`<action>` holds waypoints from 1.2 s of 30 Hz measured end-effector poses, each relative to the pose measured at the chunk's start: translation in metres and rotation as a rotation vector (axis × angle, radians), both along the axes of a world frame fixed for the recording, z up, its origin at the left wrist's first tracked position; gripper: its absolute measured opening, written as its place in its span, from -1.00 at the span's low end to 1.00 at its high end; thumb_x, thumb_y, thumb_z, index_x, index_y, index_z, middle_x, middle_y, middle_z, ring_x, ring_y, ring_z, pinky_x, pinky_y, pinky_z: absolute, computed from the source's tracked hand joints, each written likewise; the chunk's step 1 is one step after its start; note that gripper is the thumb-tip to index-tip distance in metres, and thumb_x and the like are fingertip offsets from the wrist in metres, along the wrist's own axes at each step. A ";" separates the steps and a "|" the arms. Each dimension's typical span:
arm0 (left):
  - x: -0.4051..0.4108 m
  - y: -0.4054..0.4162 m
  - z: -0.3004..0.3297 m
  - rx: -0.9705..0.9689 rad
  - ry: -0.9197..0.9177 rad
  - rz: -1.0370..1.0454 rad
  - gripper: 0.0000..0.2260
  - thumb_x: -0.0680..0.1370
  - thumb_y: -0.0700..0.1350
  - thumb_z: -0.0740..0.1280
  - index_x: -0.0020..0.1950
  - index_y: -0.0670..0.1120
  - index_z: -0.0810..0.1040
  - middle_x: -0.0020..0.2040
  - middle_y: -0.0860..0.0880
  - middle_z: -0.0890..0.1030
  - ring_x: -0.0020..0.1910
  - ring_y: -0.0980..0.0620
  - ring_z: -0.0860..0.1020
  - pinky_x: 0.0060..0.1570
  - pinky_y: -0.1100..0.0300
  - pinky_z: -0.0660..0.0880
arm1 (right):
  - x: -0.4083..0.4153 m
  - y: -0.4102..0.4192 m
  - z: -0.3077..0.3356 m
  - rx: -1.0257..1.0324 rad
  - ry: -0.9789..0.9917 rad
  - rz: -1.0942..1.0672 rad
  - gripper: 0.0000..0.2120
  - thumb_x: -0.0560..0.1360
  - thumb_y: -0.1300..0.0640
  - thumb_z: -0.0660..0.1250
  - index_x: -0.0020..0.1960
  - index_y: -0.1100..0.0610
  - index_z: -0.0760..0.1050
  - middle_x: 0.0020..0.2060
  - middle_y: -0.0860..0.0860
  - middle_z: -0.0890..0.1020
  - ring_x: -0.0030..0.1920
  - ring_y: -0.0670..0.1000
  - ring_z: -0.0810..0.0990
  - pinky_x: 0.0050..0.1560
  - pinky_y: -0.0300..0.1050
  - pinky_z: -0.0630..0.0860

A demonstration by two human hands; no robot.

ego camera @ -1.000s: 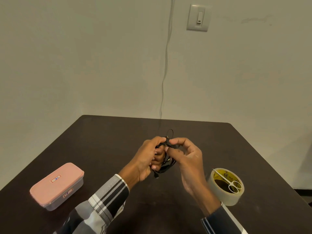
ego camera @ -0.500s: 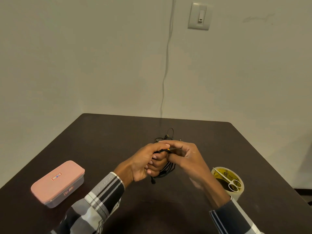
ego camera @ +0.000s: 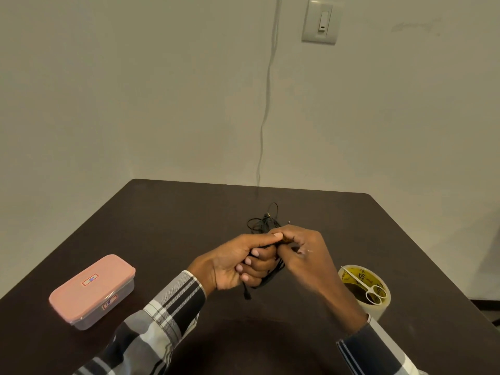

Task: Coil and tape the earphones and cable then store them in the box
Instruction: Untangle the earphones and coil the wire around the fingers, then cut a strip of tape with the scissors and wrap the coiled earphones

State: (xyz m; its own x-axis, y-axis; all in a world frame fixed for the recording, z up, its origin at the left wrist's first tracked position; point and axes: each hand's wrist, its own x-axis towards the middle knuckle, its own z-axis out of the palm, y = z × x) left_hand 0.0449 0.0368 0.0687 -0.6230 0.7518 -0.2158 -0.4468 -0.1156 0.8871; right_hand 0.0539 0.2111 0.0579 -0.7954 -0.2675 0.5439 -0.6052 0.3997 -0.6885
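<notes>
A bundle of black cable [ego camera: 266, 280] sits between both hands above the middle of the dark table [ego camera: 167, 217]. My left hand [ego camera: 238, 262] grips the coil, fingers curled round it, and a plug end hangs below. My right hand [ego camera: 303, 250] pinches the bundle's top, meeting the left thumb. More black earphone wire [ego camera: 263, 220] lies in loose loops just behind the hands. The pink-lidded box [ego camera: 92, 289] rests closed at the left. A roll of clear tape [ego camera: 365, 290] stands at the right with small white scissors [ego camera: 365, 286] lying across it.
A thin wire [ego camera: 266, 104] runs down the wall to the table's back edge, beside a wall switch [ego camera: 320, 21]. Bare tabletop lies between the box and my hands and along the back.
My right hand has rolled over the top of the bundle, from fingers spread to pinching against the left thumb. Both hands dropped slightly. The loose wire behind them has come into view.
</notes>
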 end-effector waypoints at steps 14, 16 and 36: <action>0.004 0.006 -0.003 -0.112 0.059 -0.101 -0.56 0.65 0.08 0.21 -0.39 -0.05 0.24 -0.53 0.07 0.23 -0.66 0.23 0.18 -0.62 0.37 0.26 | 0.001 0.019 -0.009 0.009 -0.178 0.152 -0.52 0.47 0.45 0.29 0.25 0.01 0.60 0.04 -0.09 0.71 0.13 -0.06 0.66 0.15 -0.09 0.59; 0.002 0.005 -0.002 -0.124 0.072 -0.081 -0.55 0.65 0.08 0.21 -0.39 -0.05 0.24 -0.53 0.07 0.21 -0.65 0.23 0.15 -0.63 0.38 0.19 | -0.001 0.018 -0.011 0.055 -0.124 0.168 -0.56 0.48 0.44 0.31 0.23 0.06 0.64 0.10 -0.13 0.68 0.20 -0.08 0.62 0.20 -0.16 0.54; -0.001 0.007 0.008 0.315 0.025 0.192 -0.70 0.61 0.06 0.20 -0.15 -0.14 0.50 -0.54 0.05 0.29 -0.67 0.24 0.13 -0.68 0.40 0.04 | -0.022 -0.003 -0.019 -0.724 -0.596 0.379 -0.69 0.47 0.27 0.42 0.21 0.23 0.61 0.15 0.19 0.65 0.15 0.16 0.60 0.12 0.11 0.53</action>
